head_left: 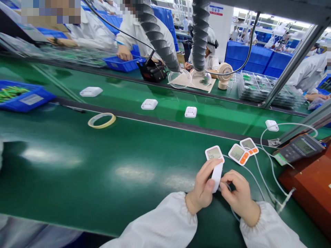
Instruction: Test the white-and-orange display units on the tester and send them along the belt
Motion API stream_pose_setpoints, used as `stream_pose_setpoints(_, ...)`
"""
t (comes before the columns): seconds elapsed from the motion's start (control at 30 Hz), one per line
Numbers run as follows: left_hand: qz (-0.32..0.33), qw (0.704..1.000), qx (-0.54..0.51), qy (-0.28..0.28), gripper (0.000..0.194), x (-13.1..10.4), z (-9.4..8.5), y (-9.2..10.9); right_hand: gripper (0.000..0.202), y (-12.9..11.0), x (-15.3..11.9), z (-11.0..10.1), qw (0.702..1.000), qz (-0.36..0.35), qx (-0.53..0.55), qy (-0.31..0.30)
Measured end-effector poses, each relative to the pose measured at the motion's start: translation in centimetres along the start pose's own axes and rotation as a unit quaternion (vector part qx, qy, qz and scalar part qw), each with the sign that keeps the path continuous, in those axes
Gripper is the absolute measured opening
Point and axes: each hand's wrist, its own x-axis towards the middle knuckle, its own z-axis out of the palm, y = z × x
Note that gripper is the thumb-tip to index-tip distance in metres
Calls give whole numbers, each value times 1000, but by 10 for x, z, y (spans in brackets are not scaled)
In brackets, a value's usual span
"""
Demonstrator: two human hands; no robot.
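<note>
Both hands meet over one white device with a small screen [216, 165], held just above the green counter [108, 172] at its near edge. The left hand [204, 187] has its fingers [210, 168] curled shut around the device's lower body, thumb along the side, so the screen end sticks up and away from the person. The right hand [239, 196] sits touching the device's bottom end, its fingers pinched closed there on what looks like a thin white cable [261, 179]; the exact contact is hidden behind the fingers. Just beyond the held device, to its right, two more units with orange buttons [243, 151] lie flat on the counter with screens showing and cables running off toward a grey meter [300, 147] on a brown block further right. Judging from this, those two look already wired up while the held one is mid-handling at its cable end, so the work seems roughly part-done. Far beyond the held device, white square housings [190, 112] ride the green belt, a roll of tape [101, 120] lies to its far left, and a blue bin [23, 98] sits further left again. Across the belt, other people in white coats work at their own stations.
</note>
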Motion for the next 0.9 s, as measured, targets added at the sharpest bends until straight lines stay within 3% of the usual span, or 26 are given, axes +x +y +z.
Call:
stream_pose_setpoints(0.27,-26,999,-17,13,52,2,3,0,9,1,3,-3,1000,5,13,2)
stream_pose_setpoints(0.53,39,998,38,36,49,-6,4,-7,10,-2,5,1,1000,0,25,-10)
stream_pose_setpoints(0.63,63,997,44,19,49,-7,4,-8,10,-3,5,-2,1000,-1,15,-13)
stream_pose_setpoints(0.77,39,998,49,-17,47,-12,11,0,11,2,1,-27,984,116,56,-120)
stream_pose_setpoints(0.83,-17,998,40,-43,40,-17,18,7,17,7,-5,-44,955,203,102,-189)
stream_pose_setpoints(0.9,-88,993,33,-78,35,-20,27,13,23,15,-14,-58,938,254,112,-209)
